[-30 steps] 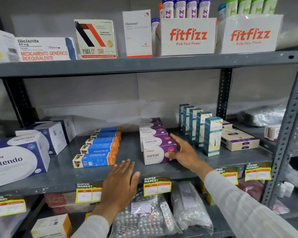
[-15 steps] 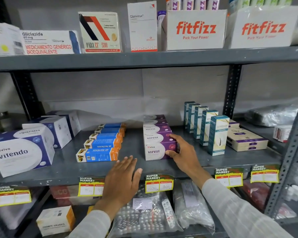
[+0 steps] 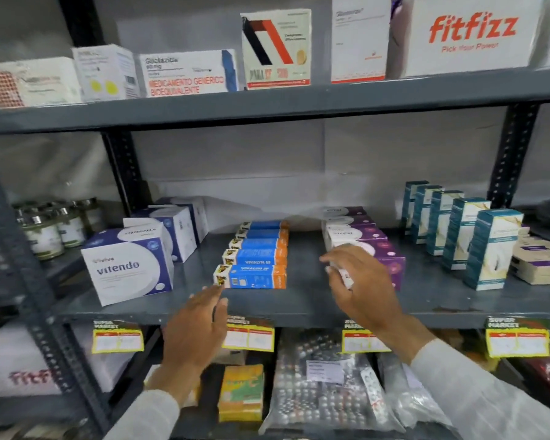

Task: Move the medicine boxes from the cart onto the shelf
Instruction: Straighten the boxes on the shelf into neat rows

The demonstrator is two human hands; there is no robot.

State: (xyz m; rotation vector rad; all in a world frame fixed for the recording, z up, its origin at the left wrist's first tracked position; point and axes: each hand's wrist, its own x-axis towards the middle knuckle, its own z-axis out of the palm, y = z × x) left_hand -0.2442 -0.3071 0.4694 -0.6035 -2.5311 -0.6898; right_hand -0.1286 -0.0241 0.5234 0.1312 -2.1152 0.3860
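Note:
On the grey middle shelf (image 3: 299,308) a row of purple-and-white Virest boxes (image 3: 391,258) runs front to back. My right hand (image 3: 362,290) is in front of the foremost box, fingers spread, covering most of its face; I cannot tell whether it touches. My left hand (image 3: 197,331) hovers at the shelf's front edge, open and flat, just below a row of blue-and-orange Vivalyn boxes (image 3: 254,276). Neither hand holds anything. The cart is out of view.
White-and-blue Vitendo boxes (image 3: 127,268) stand at the left and upright teal boxes (image 3: 489,249) at the right. Small jars (image 3: 48,236) sit at the far left. The top shelf (image 3: 267,103) carries more boxes. Bagged blister packs (image 3: 324,385) lie below.
My right hand has come off the right side of the front Virest box and now spreads in front of it. The view has swung left. The left hand stays at the shelf edge.

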